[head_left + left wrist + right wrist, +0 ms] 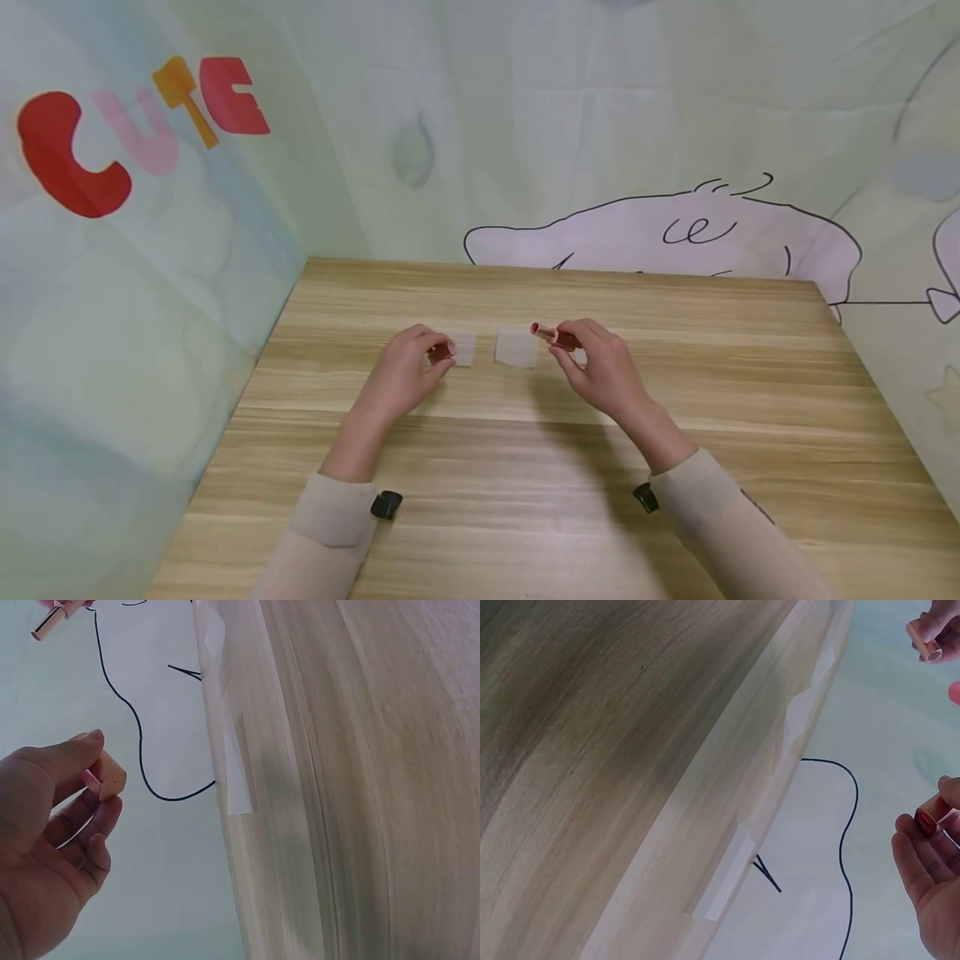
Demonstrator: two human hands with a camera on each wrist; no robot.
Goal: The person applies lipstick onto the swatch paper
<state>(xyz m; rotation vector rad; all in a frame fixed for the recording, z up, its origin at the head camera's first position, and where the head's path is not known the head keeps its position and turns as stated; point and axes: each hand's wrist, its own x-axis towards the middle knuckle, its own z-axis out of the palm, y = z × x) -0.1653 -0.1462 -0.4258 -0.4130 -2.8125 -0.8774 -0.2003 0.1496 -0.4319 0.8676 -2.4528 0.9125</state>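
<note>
My right hand (606, 368) pinches a lipstick (543, 332) between thumb and fingers, raised above the table. Its red tip (925, 823) faces the right wrist camera, uncapped. In my left hand (401, 371) is the lipstick's hollow cap (441, 352), gripped by thumb and fingertips. The left wrist view shows the angular, rose-gold cap (112, 778) with its open end toward the fingers. Both hands are apart, on either side of two small white paper squares. The left square (463, 347) is partly covered by my left hand; the right square (515, 347) lies near the lipstick.
The wood-grain table (480, 483) ends at a fabric backdrop (525, 150) with cartoon drawings along the back and sides. A small pale piece (581, 356) shows under my right hand.
</note>
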